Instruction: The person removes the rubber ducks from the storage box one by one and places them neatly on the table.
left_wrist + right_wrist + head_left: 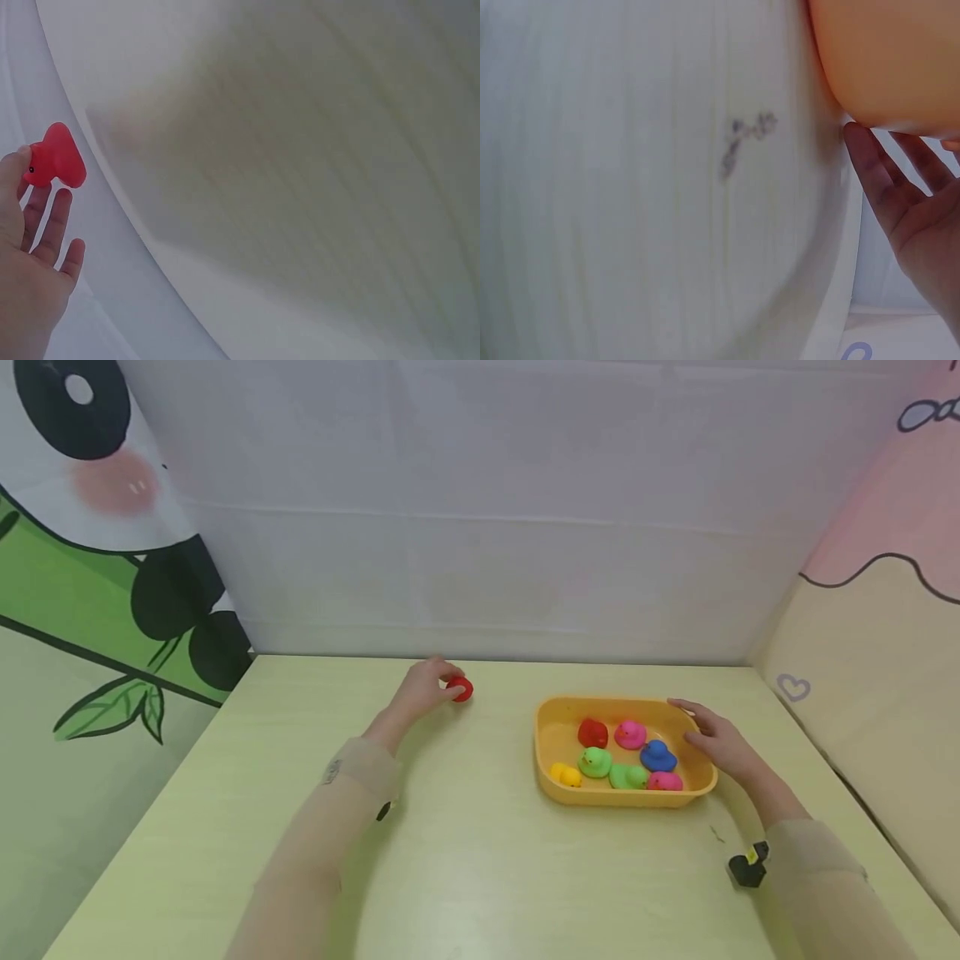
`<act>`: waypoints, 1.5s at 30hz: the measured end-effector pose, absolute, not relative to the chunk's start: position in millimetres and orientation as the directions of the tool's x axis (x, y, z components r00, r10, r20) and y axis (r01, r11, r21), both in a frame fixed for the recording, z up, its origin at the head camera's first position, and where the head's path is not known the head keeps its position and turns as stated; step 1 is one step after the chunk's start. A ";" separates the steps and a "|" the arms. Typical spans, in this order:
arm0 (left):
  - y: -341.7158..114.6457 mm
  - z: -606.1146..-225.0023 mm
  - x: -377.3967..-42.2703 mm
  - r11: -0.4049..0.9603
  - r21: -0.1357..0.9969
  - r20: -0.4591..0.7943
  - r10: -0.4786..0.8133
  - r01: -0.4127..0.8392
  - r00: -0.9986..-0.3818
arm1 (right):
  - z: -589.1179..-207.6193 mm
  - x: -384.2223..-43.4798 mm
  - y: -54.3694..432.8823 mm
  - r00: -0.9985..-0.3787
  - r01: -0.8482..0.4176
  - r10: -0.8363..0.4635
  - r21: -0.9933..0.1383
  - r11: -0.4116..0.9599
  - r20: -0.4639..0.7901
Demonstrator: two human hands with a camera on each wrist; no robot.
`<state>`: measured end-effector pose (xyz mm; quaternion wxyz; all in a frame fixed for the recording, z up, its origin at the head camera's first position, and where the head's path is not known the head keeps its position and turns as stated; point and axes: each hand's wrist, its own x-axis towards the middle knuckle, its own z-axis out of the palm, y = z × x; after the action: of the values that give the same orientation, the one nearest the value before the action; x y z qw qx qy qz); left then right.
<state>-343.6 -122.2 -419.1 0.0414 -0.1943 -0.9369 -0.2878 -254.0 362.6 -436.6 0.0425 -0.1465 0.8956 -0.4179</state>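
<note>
My left hand [422,690] is toward the table's back edge, pinching a red rubber duck [466,690] between thumb and fingers. In the left wrist view the duck [58,156] shows its black eye, and the other fingers of that hand [34,262] are spread below it. On the right stands a yellow plastic basin [551,735] holding several rubber ducks. My right hand [723,745] grips the basin's right back corner, its thumb over the rim. From the right wrist, fingers [874,161] of that hand lie against the basin's outer wall [900,60].
In the basin are a red duck [593,733], a blue duck [658,757], a yellow duck [566,775], and pink and green ones. A white cloth wall [480,568] rises behind the pale table [465,860]. Printed panels flank it left and right.
</note>
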 end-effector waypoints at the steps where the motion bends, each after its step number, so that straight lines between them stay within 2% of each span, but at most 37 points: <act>1: -121.2 -420.0 -344.9 0.764 0.516 0.184 0.342 0.387 -0.922 | -436.3 -253.6 363.1 -0.954 -0.227 -0.297 -0.759 0.610 0.047; 8: -114.6 -426.0 -355.6 0.794 0.458 0.154 0.373 0.401 -0.915 | -434.7 -248.4 366.1 -0.958 -0.216 -0.285 -0.754 0.620 0.040; 19: -110.3 -431.6 -360.3 0.808 0.435 0.136 0.377 0.397 -0.916 | -434.8 -247.9 363.9 -0.958 -0.217 -0.285 -0.758 0.615 0.042; 27: -111.9 -428.8 -357.7 0.790 0.483 0.146 0.352 0.377 -0.924 | -435.1 -250.4 362.8 -0.955 -0.225 -0.292 -0.758 0.613 0.048; 34: -111.2 -414.2 -349.0 0.727 0.555 0.214 0.346 0.405 -0.914 | -435.9 -252.1 362.3 -0.956 -0.216 -0.292 -0.764 0.608 0.038; 45: -95.6 -387.8 -323.4 0.722 0.543 0.226 0.366 0.428 -0.903 | -433.5 -252.6 360.7 -0.953 -0.238 -0.299 -0.747 0.621 0.055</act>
<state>-323.4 -95.6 -387.8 0.0512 -0.2143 -0.9265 -0.3051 -252.6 360.7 -433.5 0.0372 -0.1492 0.8994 -0.4092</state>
